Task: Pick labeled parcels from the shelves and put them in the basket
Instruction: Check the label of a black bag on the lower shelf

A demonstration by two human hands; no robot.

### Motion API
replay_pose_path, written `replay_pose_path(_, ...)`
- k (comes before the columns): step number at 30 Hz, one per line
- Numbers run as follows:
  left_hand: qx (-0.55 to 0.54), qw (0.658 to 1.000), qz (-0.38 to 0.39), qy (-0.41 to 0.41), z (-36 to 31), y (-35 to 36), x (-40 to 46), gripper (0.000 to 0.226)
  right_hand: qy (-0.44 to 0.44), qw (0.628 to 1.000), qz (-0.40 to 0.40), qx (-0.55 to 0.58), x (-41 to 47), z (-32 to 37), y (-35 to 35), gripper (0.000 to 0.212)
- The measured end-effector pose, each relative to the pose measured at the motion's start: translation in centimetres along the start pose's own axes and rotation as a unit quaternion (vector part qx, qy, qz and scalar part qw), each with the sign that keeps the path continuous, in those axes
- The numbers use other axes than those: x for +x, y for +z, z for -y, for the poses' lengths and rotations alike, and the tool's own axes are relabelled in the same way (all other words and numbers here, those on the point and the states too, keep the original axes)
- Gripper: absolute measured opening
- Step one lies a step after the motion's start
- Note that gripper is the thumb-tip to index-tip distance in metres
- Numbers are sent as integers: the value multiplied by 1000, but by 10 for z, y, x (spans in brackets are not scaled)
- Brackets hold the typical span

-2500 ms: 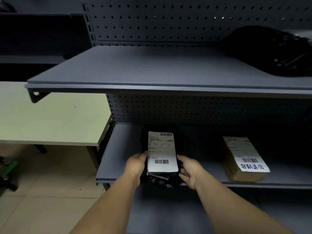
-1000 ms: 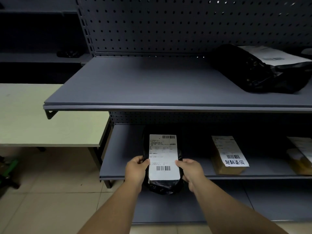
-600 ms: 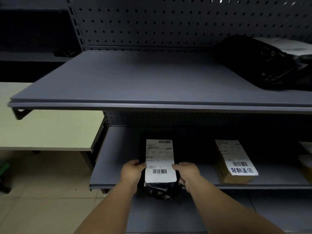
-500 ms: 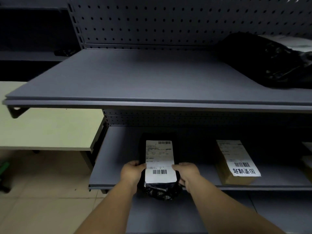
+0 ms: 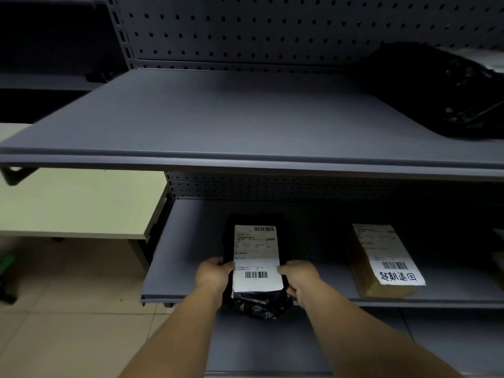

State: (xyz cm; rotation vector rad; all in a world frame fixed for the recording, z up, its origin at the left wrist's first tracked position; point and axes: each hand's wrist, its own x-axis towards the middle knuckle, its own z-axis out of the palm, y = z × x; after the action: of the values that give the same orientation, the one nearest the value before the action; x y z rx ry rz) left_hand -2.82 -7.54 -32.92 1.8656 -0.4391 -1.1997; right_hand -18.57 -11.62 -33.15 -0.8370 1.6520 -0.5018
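Setting: grey metal shelving with a pegboard back panel (image 5: pixel 272 31), pale tiled floor (image 5: pixel 68 323) below left. Landmark for all positions: the lower shelf (image 5: pixel 188 268).

Item 1. Black parcel (image 5: pixel 256 301), plastic-wrapped, white label (image 5: pixel 257 257) with two barcodes facing up. Lies at the front of the lower shelf, left of its middle; its crumpled near end overhangs the shelf's front lip.

Item 2. Left hand (image 5: pixel 214 275), gripping the black parcel's left side, thumb on the label edge, fingers wrapped underneath.

Item 3. Right hand (image 5: pixel 298 278), gripping the parcel's right side in the same way. Both forearms reach in from below the lower shelf's front edge.

Item 4. Brown parcel (image 5: pixel 381 260), labelled with a barcode and handwritten characters, on the lower shelf well to the right of the black parcel, near the front lip.

Item 5. Upper shelf (image 5: pixel 218 118), directly above the lower shelf; a large black bag (image 5: pixel 441 91) at its right end.

Item 6. Pale table (image 5: pixel 76 203), left of the lower shelf.

Change from half a second ago: the hold and the parcel's place on the shelf are the same; the view has shifted only slightly.

Clearance: bare shelf on either side of the black parcel; open air in front of the lip; the upper shelf's edge overhangs above.
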Motion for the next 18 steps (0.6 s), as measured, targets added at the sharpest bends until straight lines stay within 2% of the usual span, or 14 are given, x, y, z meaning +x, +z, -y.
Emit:
replay_pose_path(3, 23, 1000, 2, 4, 0, -1, 1, 7, -5, 1000, -6, -6, -5, 1, -2, 39)
replay_pose_path(5, 128, 991, -25, 41, -2, -3, 1, 24, -48, 997, -31, -59, -8, 3, -4, 36)
replay_pose_path(7, 244, 962, -78, 98, -5, -6, -3, 36, -92, 982, -78, -143, -12, 6, -8, 37)
replay_pose_path(9, 288, 940, -101, 155, -8, -9, -10, 36, -126, 966, -113, -196, -19, 7, -14, 39)
replay_pose_path(14, 420, 860, -101, 273, -13, -9, -34, 31, -239, 889, -196, -338, -47, 2, -25, 36)
replay_pose_path(18, 488, 801, -93, 334, -14, -5, -58, 26, -296, 838, -225, -400, -68, -4, -37, 35)
